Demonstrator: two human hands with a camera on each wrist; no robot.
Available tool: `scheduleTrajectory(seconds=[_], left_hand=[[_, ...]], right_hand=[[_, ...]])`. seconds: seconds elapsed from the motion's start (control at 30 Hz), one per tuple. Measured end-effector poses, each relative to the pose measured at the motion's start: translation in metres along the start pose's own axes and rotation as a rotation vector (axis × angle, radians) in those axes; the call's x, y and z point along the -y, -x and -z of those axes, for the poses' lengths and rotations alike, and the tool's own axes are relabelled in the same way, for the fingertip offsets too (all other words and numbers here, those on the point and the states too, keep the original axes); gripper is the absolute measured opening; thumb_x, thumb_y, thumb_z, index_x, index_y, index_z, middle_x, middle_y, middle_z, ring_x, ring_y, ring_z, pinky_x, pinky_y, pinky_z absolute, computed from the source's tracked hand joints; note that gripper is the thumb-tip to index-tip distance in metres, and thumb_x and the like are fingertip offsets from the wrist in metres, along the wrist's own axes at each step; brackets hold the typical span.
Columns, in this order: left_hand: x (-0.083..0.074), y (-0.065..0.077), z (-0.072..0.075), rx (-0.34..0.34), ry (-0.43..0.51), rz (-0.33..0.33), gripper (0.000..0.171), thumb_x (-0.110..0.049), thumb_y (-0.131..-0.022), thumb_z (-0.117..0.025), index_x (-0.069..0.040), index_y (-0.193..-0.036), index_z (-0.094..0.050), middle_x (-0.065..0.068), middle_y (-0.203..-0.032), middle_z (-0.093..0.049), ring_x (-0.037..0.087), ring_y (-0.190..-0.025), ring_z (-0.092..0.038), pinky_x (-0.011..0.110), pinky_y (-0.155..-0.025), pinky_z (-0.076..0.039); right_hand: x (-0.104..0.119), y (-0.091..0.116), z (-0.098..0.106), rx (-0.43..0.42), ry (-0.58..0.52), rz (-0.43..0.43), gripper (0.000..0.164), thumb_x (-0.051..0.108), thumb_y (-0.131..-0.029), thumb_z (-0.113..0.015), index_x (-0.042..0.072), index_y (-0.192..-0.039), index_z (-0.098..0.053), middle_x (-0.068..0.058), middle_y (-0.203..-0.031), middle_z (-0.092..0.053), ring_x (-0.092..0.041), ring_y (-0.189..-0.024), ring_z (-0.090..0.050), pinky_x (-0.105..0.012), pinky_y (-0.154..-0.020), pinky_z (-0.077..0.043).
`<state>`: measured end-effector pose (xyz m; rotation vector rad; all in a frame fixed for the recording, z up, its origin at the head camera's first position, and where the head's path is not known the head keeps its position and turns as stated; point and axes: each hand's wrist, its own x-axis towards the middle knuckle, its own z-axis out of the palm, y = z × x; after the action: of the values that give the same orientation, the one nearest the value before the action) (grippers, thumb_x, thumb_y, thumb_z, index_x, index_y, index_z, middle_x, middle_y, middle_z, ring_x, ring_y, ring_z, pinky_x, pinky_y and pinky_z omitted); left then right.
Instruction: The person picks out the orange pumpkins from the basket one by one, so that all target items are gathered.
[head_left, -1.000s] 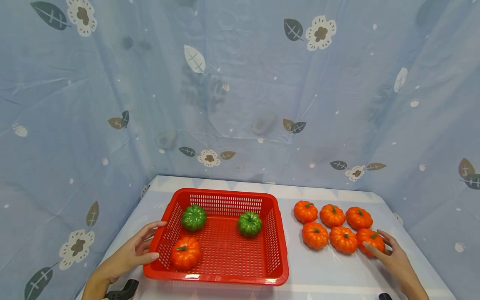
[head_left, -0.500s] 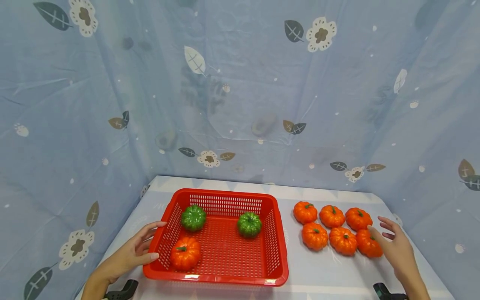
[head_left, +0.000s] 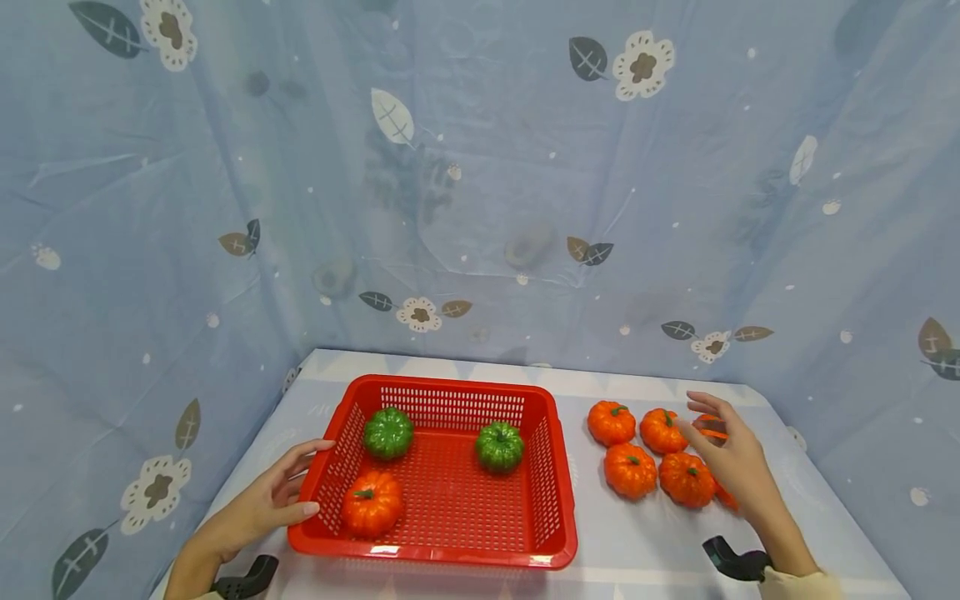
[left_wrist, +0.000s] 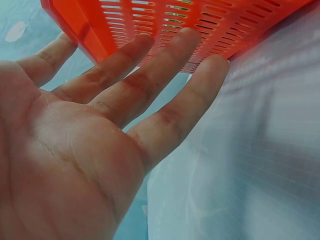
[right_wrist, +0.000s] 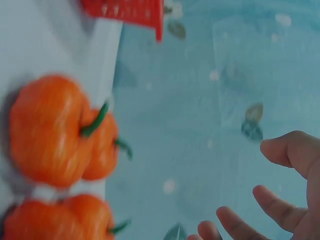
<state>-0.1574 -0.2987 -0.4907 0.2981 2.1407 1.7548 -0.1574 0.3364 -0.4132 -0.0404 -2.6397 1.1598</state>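
Observation:
A red plastic basket (head_left: 442, 553) stands at the middle left of the table in the head view. In it sit two green pumpkins (head_left: 388, 433) and one orange pumpkin (head_left: 372, 503). My left hand (head_left: 255, 504) rests beside the basket's left wall, fingers extended; the left wrist view shows fingertips (left_wrist: 212, 67) against or very near the slotted wall. Two rows of small orange pumpkins (head_left: 630, 471) lie right of the basket. Over their right end hovers my right hand (head_left: 731, 458), fingers spread and holding nothing, partly hiding the rightmost pumpkins. The right wrist view shows orange pumpkins (right_wrist: 47, 130) apart from the fingers.
A pale patterned cloth covers the table (head_left: 615, 542). Blue curtain (head_left: 480, 208) with leaves and flowers hangs behind and at both sides. A dark wrist device (head_left: 738, 560) shows at each wrist.
My right hand has let go of the front-right orange pumpkin, lifted, and moved left and back over the group. The left hand and basket have stayed in place.

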Motion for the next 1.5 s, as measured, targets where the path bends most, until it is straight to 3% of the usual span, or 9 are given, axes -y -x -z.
scheduleTrajectory(seconds=[0.17,0.27,0.37,0.43,0.87,0.97,1.1,1.27,1.5], left_hand=[[0.002,0.0,0.0,-0.016,-0.003,0.013,0.077,-0.015,-0.095,-0.07,-0.019,-0.159,-0.026,0.028,-0.16,-0.025,0.048,-0.138,-0.042,0.046,-0.096,-0.057],[0.003,0.0,0.001,-0.021,-0.007,0.014,0.077,-0.016,-0.095,-0.07,-0.02,-0.159,-0.027,0.027,-0.16,-0.026,0.048,-0.138,-0.041,0.046,-0.096,-0.057],[0.003,0.0,0.001,-0.019,-0.006,0.015,0.077,-0.016,-0.095,-0.07,-0.021,-0.159,-0.027,0.027,-0.16,-0.026,0.048,-0.139,-0.04,0.046,-0.097,-0.056],[0.003,0.0,0.001,-0.016,-0.007,0.012,0.077,-0.016,-0.096,-0.07,-0.02,-0.16,-0.027,0.027,-0.16,-0.027,0.048,-0.139,-0.04,0.046,-0.097,-0.056],[0.002,0.0,-0.001,-0.014,0.008,0.009,0.077,-0.016,-0.095,-0.07,-0.019,-0.159,-0.027,0.028,-0.159,-0.026,0.048,-0.138,-0.041,0.045,-0.096,-0.056],[0.002,0.0,0.0,-0.013,0.009,0.005,0.077,-0.016,-0.095,-0.07,-0.019,-0.159,-0.027,0.027,-0.159,-0.027,0.047,-0.138,-0.041,0.044,-0.096,-0.057],[0.002,-0.001,0.0,-0.009,0.009,0.003,0.077,-0.015,-0.095,-0.069,-0.019,-0.159,-0.026,0.027,-0.159,-0.027,0.047,-0.138,-0.041,0.044,-0.097,-0.056],[0.002,-0.001,0.0,-0.007,0.013,0.006,0.077,-0.015,-0.095,-0.069,-0.018,-0.159,-0.027,0.027,-0.159,-0.027,0.047,-0.138,-0.041,0.044,-0.097,-0.056],[0.001,0.0,0.001,0.007,0.017,-0.006,0.077,-0.015,-0.096,-0.069,-0.018,-0.16,-0.026,0.028,-0.158,-0.027,0.048,-0.138,-0.041,0.044,-0.097,-0.056]], right_hand=[[0.025,-0.011,-0.022,0.051,-0.025,0.086,0.064,0.04,-0.1,-0.067,0.011,-0.152,-0.044,-0.017,-0.145,-0.053,-0.037,-0.123,-0.055,-0.008,-0.086,-0.044],[0.039,-0.016,-0.037,0.081,-0.022,0.13,0.062,0.042,-0.1,-0.067,0.012,-0.15,-0.046,-0.014,-0.143,-0.055,-0.034,-0.122,-0.056,-0.026,-0.093,-0.054],[0.052,-0.019,-0.051,0.117,-0.046,0.18,0.06,0.039,-0.099,-0.069,0.012,-0.148,-0.048,-0.012,-0.14,-0.057,-0.033,-0.121,-0.058,-0.048,-0.096,-0.055],[0.06,-0.021,-0.06,0.139,-0.07,0.205,0.058,0.038,-0.098,-0.071,0.014,-0.147,-0.05,-0.01,-0.138,-0.059,-0.031,-0.12,-0.059,-0.053,-0.098,-0.053],[0.115,-0.025,-0.116,0.31,-0.184,0.373,0.053,0.035,-0.094,-0.077,0.023,-0.142,-0.057,-0.003,-0.135,-0.063,-0.031,-0.114,-0.063,-0.053,-0.096,-0.054],[0.125,-0.027,-0.129,0.347,-0.186,0.416,0.051,0.038,-0.094,-0.076,0.026,-0.14,-0.057,0.005,-0.132,-0.063,-0.022,-0.112,-0.063,-0.051,-0.094,-0.055],[0.139,-0.029,-0.145,0.397,-0.174,0.471,0.053,0.04,-0.095,-0.075,0.022,-0.141,-0.058,0.01,-0.129,-0.062,-0.013,-0.112,-0.059,-0.043,-0.094,-0.055],[0.157,-0.027,-0.164,0.456,-0.148,0.517,0.054,0.041,-0.094,-0.076,0.021,-0.141,-0.058,0.015,-0.133,-0.059,-0.01,-0.113,-0.057,-0.037,-0.095,-0.053],[0.178,-0.024,-0.192,0.579,-0.133,0.572,0.054,0.044,-0.095,-0.073,0.026,-0.143,-0.056,0.013,-0.135,-0.059,-0.011,-0.119,-0.055,-0.04,-0.101,-0.051]])
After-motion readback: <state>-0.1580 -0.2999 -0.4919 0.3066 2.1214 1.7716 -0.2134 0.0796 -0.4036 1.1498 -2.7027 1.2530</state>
